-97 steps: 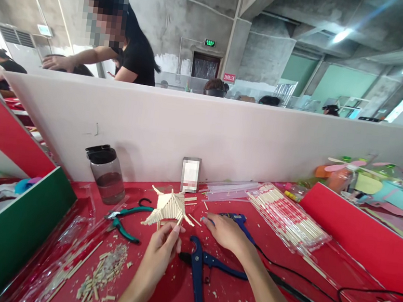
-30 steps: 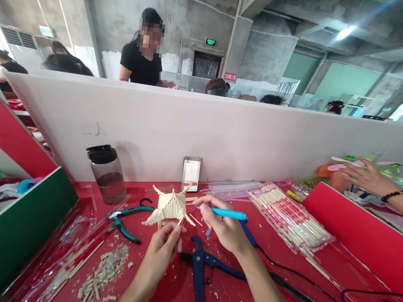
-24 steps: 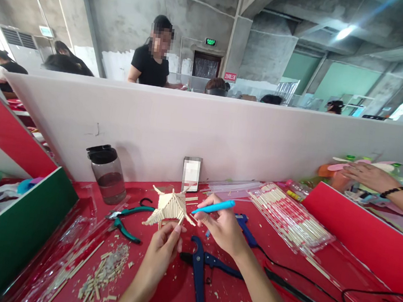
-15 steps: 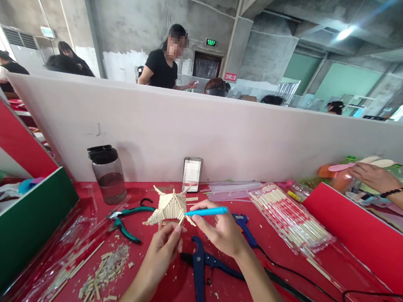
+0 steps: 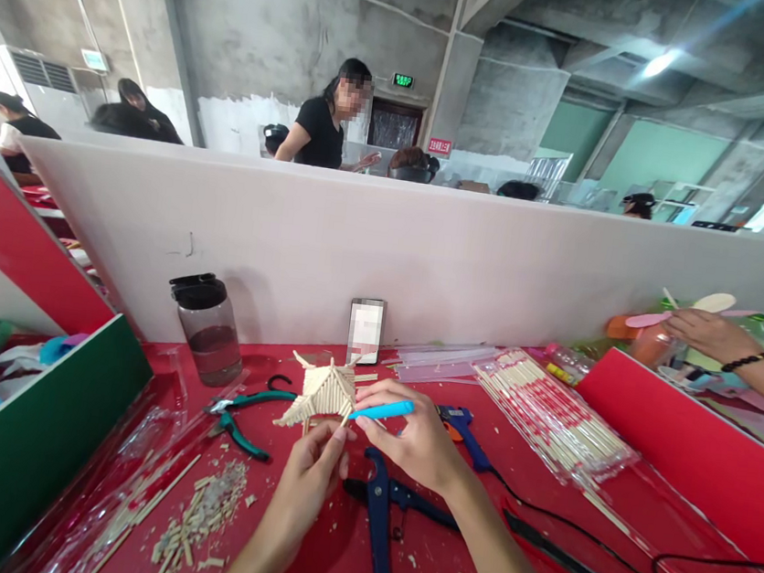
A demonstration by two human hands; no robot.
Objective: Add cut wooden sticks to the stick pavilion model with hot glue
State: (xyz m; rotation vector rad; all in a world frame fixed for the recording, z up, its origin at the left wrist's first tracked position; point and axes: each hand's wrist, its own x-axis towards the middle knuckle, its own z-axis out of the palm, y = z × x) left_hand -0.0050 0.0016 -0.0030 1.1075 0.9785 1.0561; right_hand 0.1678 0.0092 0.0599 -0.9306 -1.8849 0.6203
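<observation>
A small model pavilion roof (image 5: 327,393) built from pale wooden sticks is held up over the red table. My left hand (image 5: 319,459) pinches a thin wooden stick (image 5: 344,417) at the roof's near right corner. Between the fingers of my right hand (image 5: 410,437) is a blue pen (image 5: 385,410), its tip pointing left at that stick. Whether the tip touches the stick I cannot tell. Just below my hands lies a dark blue ratchet cutter (image 5: 378,516). Green-handled pliers (image 5: 239,417) rest to the left of the model.
A water bottle (image 5: 208,329) and a phone (image 5: 366,331) stand against the white partition (image 5: 427,255). Right are a glue gun (image 5: 468,434), packs of sticks (image 5: 557,417) and a black-bladed knife (image 5: 568,561). Stick offcuts (image 5: 200,519) lie left. A neighbour's hand (image 5: 714,336) reaches in behind the red divider (image 5: 687,450).
The blue pen has tilted and shifted slightly left and down with my right hand. My left hand keeps its pinch. Beyond the partition, the standing person has moved a little to the right.
</observation>
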